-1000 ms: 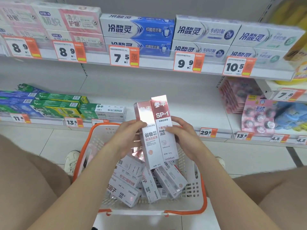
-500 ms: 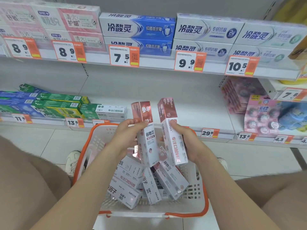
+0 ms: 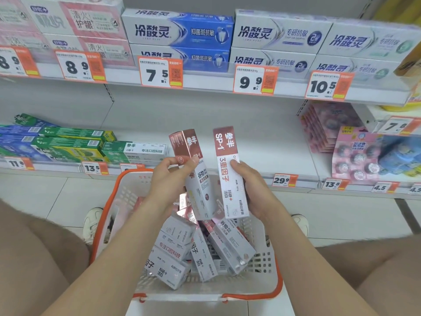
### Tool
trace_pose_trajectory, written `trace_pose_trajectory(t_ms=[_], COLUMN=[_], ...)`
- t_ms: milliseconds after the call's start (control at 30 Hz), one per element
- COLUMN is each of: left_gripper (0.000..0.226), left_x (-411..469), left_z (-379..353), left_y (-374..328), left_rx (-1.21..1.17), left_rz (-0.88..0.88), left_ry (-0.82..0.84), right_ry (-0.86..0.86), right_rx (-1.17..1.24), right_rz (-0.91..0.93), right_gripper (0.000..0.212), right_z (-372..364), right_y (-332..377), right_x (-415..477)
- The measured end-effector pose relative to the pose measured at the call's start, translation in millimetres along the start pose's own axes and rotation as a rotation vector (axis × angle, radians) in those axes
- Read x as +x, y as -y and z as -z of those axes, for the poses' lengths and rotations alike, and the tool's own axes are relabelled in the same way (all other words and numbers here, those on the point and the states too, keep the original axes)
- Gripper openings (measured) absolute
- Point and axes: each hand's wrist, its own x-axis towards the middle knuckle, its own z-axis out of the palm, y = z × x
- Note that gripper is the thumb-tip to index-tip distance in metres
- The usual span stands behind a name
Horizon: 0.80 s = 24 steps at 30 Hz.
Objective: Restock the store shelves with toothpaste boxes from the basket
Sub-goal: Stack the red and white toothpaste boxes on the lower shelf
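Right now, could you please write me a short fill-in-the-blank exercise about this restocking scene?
The right hand grips a toothpaste box marked ____.
The left hand holds a second toothpaste box above the basket, whose rim is ____.
The price tag right of the basket reads ____.
Missing words: SP-1; orange; 29.9.

Light: bright, even, white; soft shade under the shelf above the hands.
Glare: foil tops of left box and right box shine above left hand and right hand.
Blur: packs far right of the right hand are smeared.
Distortion: shelf lines bow far from both hands.
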Motion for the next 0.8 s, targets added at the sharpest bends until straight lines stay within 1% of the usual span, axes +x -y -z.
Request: trace_pose_trajectory(t_ms=[67,133,200,267,300,367,400,467,533,600,667,733,800], left_gripper=[0.038,0.036,0.035,0.037,0.037,0.035,0.032,0.028,0.027,0.027,0.026,0.025,0.030], left_x=[1.3,3.0,6.8,13.8,17.4,26.1,29.9,39.4,46.6,52.9,59.8,65.0,71.1], left_z=[-2.6,-6.7,-10.3,-8.0,-5.2,4.2,9.4,19.7,25.9,30.0,34.7,39.2,43.8], left_y=[1.1,2.7,5.7,11.5,13.7,18.7,21.4,29.2,38.7,46.7,51.1,52.4,54.7], left_rx=[-0.055,-0.096,-0.123,-0.158,-0.167,-0.152,-0.149,-0.149,-0.110,-0.066,-0.040,-0.031,-0.046], left_rz=[-0.004,-0.021,-0.036,-0.046,-0.045,-0.017,0.011,0.084,0.145,0.160,0.163,0.164,0.177], left_ry=[-0.009,-0.023,-0.087,-0.205,-0.271,-0.368,-0.384,-0.377,-0.337,-0.325,-0.318,-0.305,-0.300], right_ry=[-0.037,-0.112,-0.194,-0.190,-0.183,-0.196,-0.201,-0.188,-0.168,-0.149,-0.144,-0.103,-0.064], right_rx=[-0.085,-0.169,-0.401,-0.704,-0.892,-1.267,-1.411,-1.639,-1.843,-1.936,-1.939,-1.954,-1.964], right_rz=[0.094,0.186,0.377,0.573,0.611,0.595,0.590,0.600,0.615,0.578,0.487,0.408,0.344], right_gripper=[0.036,0.035,0.037,0.041,0.047,0.055,0.056,0.061,0.073,0.080,0.074,0.069,0.065], right_z=[-0.6,-3.0,-4.2,-3.7,-4.9,-11.9,-16.4,-26.7,-34.9,-43.6,-52.8,-59.9,-62.8], right_y=[1.3,5.3,9.8,14.2,17.6,22.9,23.7,21.4,15.0,13.3,12.8,6.3,-4.9], right_x=[4.1,8.2,18.6,34.7,44.1,61.0,70.6,90.2,114.4,138.5,162.1,183.8,200.9])
